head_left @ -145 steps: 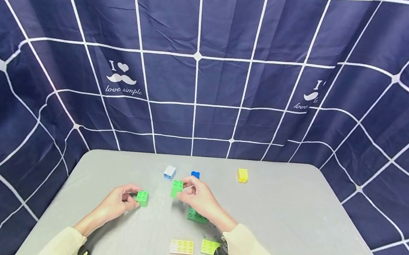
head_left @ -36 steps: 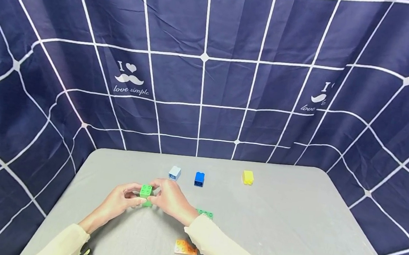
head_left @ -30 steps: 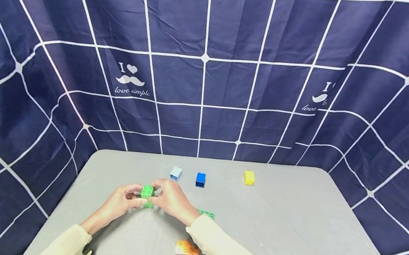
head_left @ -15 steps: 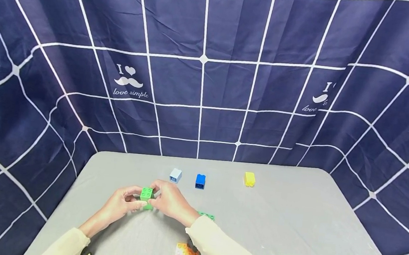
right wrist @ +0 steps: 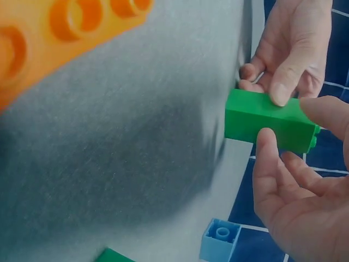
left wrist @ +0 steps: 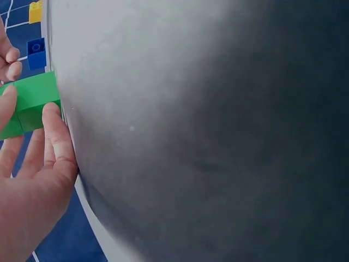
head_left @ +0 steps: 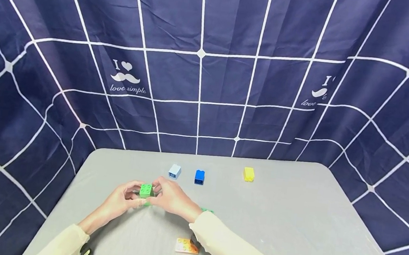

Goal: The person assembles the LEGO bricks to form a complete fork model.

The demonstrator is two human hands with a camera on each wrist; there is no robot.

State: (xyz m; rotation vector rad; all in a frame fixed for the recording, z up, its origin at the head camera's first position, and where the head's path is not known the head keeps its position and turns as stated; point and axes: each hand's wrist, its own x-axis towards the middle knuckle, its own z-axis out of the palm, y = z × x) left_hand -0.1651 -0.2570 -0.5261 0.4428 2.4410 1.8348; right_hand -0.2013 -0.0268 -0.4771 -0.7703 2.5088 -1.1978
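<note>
Two green toy bricks (head_left: 146, 190) form an upright stack on the grey table, with studs showing on top. The left hand (head_left: 116, 202) holds the stack from its left side, thumb toward the near face. In the left wrist view, its fingertips press on the green brick (left wrist: 37, 90). From the right comes the right hand (head_left: 172, 197), its thumb and curved fingers around the same stack. The right wrist view shows both hands at the green bricks (right wrist: 262, 117), which stand flush end to end, and the right fingertip (right wrist: 266, 136) overlapping their side.
Behind the hands lie a light blue brick (head_left: 175, 171), a blue brick (head_left: 199, 177) and a yellow brick (head_left: 248, 174). A darker green brick (head_left: 208, 210) is mostly hidden by the right forearm. An orange brick (head_left: 184, 246) lies near the right sleeve. A dark checked curtain (head_left: 224, 79) surrounds the table.
Several seconds ago each hand held a separate green brick. The right hand has since moved left and set its brick on the other. Over the last second both hands stay at the stack.
</note>
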